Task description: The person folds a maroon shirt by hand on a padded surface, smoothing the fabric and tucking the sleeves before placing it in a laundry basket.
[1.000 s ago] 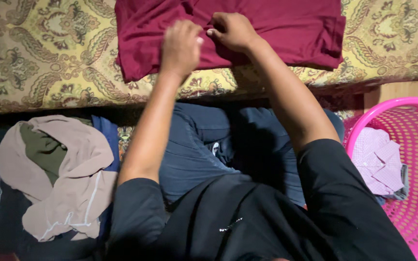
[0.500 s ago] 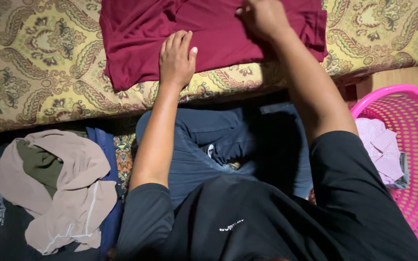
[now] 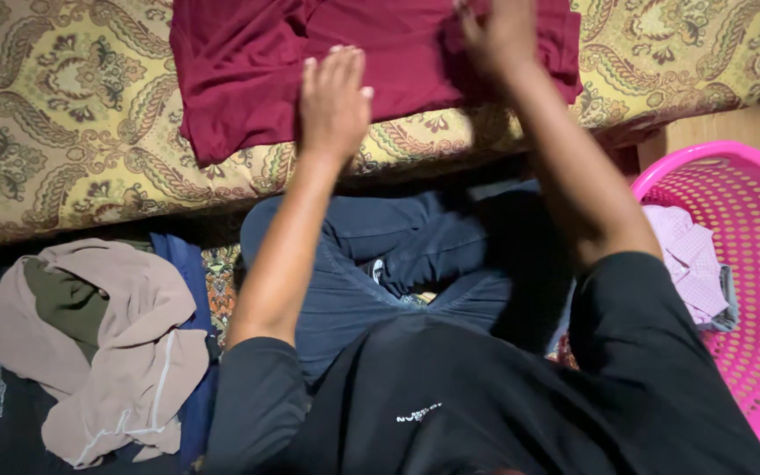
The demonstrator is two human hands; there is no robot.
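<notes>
A dark red garment (image 3: pixel 248 62) lies partly folded on a gold patterned mattress (image 3: pixel 72 114) at the top of the head view. My left hand (image 3: pixel 334 98) rests flat on the garment's near edge, fingers together and extended, holding nothing. My right hand (image 3: pixel 499 31) lies further up on the right half of the garment, fingers spread and slightly blurred; part of it is cut off by the top edge. I sit cross-legged in blue jeans below the mattress edge.
A pile of clothes with a beige cloth (image 3: pixel 125 343) on top lies on the floor at the left. A pink perforated laundry basket (image 3: pixel 749 255) stands at the right, holding a light checked shirt (image 3: pixel 688 264). Wooden floor shows at the upper right.
Both hands let go of a pinched fold at the garment's middle. My left hand flattened onto the near edge, and my right hand moved up and right across the cloth. The view shifted slightly.
</notes>
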